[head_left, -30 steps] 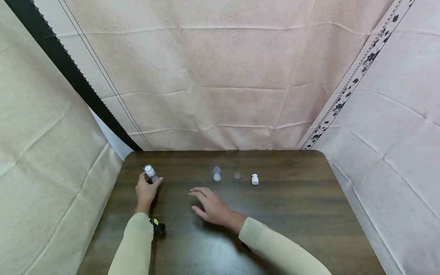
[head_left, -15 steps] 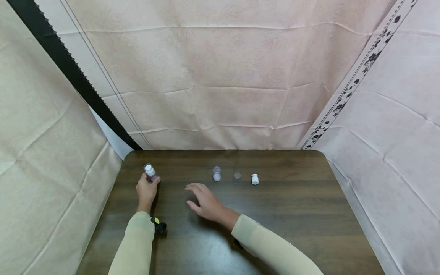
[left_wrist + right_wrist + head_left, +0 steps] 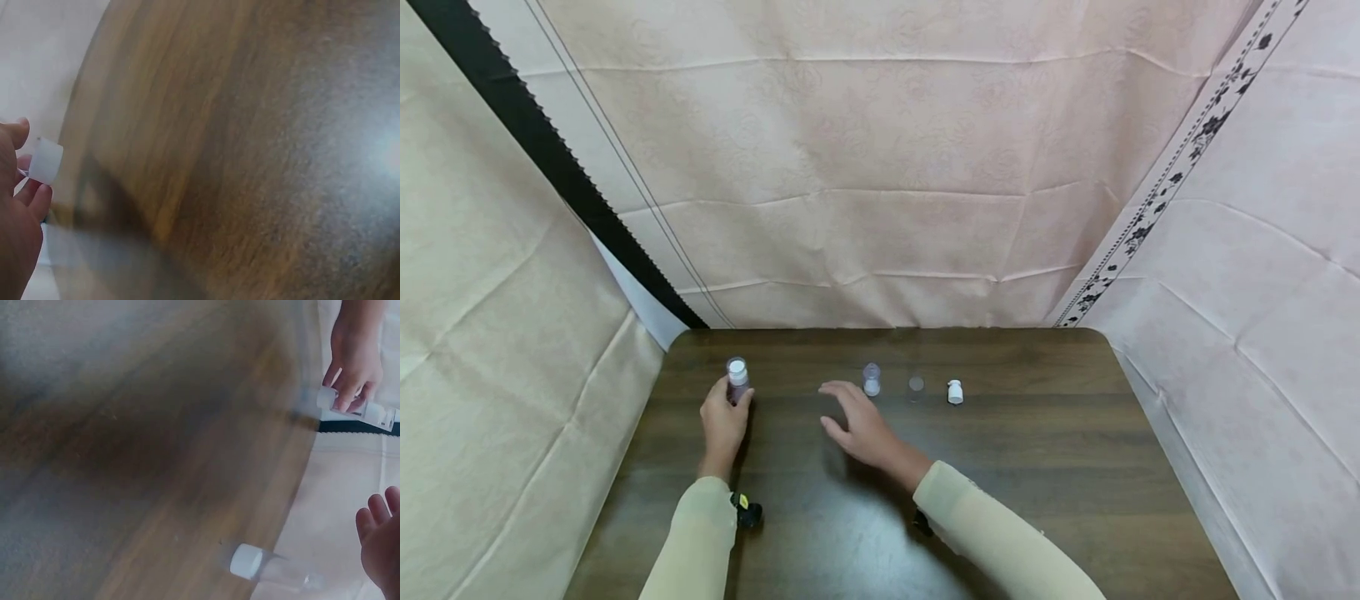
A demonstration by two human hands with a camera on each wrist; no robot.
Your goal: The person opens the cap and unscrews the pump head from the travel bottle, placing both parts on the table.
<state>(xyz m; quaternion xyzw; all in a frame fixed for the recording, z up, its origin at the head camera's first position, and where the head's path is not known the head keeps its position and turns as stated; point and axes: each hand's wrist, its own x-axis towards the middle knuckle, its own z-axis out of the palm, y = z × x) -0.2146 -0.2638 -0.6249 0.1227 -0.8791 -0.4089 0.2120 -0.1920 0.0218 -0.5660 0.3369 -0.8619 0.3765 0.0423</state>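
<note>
My left hand grips a small clear bottle above the left back of the table. The bottle is roughly upright, with a white top inside a clear cover. A white piece shows at its lower end in the right wrist view; my left fingers hide its middle. My right hand hovers over the middle of the table, palm turned left, fingers relaxed and holding nothing. Just beyond its fingertips stands a second clear bottle, with its white end down on the table.
Right of the standing bottle are a small clear round piece and a small white pump-like top, in a row on the wooden table. Pale cloth hangs behind the table's back edge and along both sides.
My left hand has shifted slightly right, and the bottle in it has turned from leaning left to nearly upright. My right hand has moved forward, closer to the standing bottle.
</note>
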